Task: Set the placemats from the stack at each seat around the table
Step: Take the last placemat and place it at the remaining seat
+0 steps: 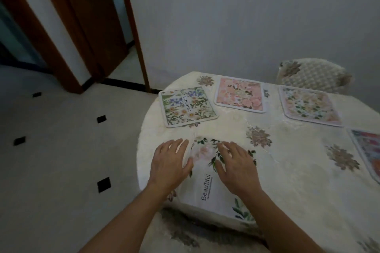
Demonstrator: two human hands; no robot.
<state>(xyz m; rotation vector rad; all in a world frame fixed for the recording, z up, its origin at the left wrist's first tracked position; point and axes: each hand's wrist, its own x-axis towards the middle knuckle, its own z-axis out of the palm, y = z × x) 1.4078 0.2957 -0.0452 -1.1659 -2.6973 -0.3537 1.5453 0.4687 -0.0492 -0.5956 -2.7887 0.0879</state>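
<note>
Floor (61,150): pale tile with small black diamond insets, fills the left side. Table (298,181): round, cream cloth with brown flower motifs, takes the right side, set close to the far wall. Brown door frame (135,26) at far left. Chair (312,76) with a patterned fabric back is tucked in at the table's far side. Five placemats lie flat on the cloth, all apart from each other. White "Beautiful" mat (207,187) is at the near left edge, with its near edge reaching the table rim. Green-and-purple "BEAUTIFUL" mat (188,107) is beyond it at the far left. Pink floral mat (239,94) is just right of that. Peach-and-green mat (310,107) is further right, in front of the chair. Red-and-blue mat (368,150) is cut off by the right frame edge. Left hand (169,162): flat, fingers straight and slightly spread, over the white mat's left edge, partly over bare cloth. Right hand (236,166): flat on the same mat's far right part, fingers straight, slightly spread. Neither hand pinches anything.
</note>
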